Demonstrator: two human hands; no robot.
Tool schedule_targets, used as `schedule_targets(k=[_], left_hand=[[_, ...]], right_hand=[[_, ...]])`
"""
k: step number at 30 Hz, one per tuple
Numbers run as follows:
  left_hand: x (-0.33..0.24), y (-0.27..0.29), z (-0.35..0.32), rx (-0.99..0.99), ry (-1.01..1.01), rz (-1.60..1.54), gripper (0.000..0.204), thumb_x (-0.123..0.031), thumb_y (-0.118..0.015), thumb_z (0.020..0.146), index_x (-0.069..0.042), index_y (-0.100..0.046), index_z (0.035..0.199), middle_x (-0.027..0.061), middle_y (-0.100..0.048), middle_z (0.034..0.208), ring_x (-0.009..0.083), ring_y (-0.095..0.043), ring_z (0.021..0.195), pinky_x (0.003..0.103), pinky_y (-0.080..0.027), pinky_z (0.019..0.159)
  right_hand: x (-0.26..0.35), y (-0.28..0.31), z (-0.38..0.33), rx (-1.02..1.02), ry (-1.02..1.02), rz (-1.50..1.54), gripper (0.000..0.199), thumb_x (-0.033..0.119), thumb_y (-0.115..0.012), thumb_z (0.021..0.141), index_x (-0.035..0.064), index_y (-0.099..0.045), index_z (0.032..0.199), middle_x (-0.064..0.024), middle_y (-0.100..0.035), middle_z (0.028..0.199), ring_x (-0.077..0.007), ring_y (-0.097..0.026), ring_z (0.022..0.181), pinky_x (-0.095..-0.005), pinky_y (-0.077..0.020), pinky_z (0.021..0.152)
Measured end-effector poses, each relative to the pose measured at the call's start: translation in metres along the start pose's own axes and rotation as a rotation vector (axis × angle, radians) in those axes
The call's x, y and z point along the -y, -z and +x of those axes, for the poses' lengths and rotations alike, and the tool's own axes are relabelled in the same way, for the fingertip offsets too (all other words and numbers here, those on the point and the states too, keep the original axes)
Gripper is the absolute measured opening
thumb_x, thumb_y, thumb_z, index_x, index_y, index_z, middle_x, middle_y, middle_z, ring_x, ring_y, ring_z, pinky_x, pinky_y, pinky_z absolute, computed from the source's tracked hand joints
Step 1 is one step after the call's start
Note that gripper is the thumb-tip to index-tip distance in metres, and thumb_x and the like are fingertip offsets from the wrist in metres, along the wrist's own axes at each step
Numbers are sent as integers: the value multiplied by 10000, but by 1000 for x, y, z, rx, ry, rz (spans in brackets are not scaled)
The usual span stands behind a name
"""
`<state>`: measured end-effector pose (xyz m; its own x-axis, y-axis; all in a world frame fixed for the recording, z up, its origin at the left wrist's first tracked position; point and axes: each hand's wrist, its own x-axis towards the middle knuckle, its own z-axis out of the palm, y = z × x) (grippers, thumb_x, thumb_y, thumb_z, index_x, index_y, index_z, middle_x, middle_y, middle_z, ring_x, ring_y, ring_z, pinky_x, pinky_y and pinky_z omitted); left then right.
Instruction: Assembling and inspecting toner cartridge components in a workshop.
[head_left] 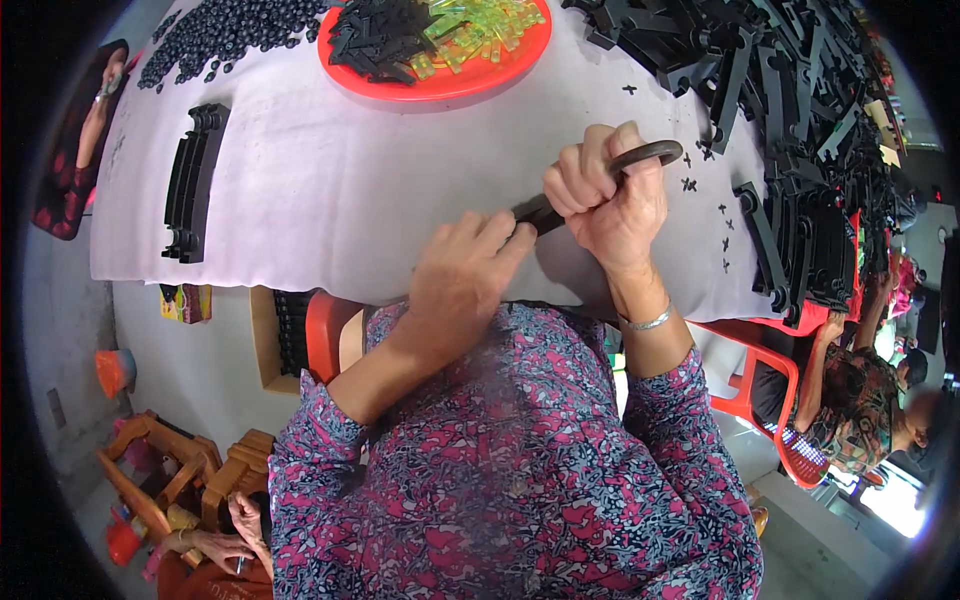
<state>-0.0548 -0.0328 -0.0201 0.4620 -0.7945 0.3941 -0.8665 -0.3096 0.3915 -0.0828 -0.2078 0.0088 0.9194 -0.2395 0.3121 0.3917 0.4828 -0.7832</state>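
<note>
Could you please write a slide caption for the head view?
Right hand gripping a dark, curved-handled tool, left hand close by, over pale cloth near a red tray.

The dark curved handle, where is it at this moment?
In the head view, the dark curved handle is right of centre over the pale cloth, gripped in the right hand, with the left hand to its lower left.

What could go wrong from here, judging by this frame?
The right hand grips a dark curved handle, and the left hand sits close to it; a slip might hurt either hand. In the red tray, black pieces lie against yellow-green ones, so a knock could mix them. The small black beads lie loose and might roll if bumped.
</note>
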Motion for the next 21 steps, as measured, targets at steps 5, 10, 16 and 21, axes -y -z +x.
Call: schedule_targets(k=[5,10,16,21], left_hand=[[2,-2,-1,32,3,-29,340,-59,-603,817,-66,-707,1141,74,-638,1043,264,-601,885,393,-481,717],[3,-1,0,77,14,-61,337,-80,-592,833,-58,-698,1152,86,-642,1061,284,-610,907,410,-496,740],[8,-8,-3,26,-31,-86,330,-113,-551,860,-47,-661,1163,83,-602,1040,284,-579,863,403,-481,714],[7,-3,-1,89,1,-33,341,-43,-634,822,-95,-697,1153,75,-648,1069,288,-622,926,414,-533,748]], right_hand=[[6,-8,0,-36,-40,-112,399,375,-487,1085,134,-360,793,41,-293,643,-87,-243,537,-274,-228,495],[1,0,-6,75,30,-400,301,221,-494,1008,36,-497,771,-36,-444,632,-154,-412,524,-304,-356,499],[3,-4,-6,164,49,-622,242,215,-548,921,29,-581,771,-97,-506,629,-225,-507,521,-345,-437,509],[2,-5,-2,-65,-16,-161,439,356,-407,1089,123,-344,721,30,-281,594,-109,-208,513,-289,-227,486]])
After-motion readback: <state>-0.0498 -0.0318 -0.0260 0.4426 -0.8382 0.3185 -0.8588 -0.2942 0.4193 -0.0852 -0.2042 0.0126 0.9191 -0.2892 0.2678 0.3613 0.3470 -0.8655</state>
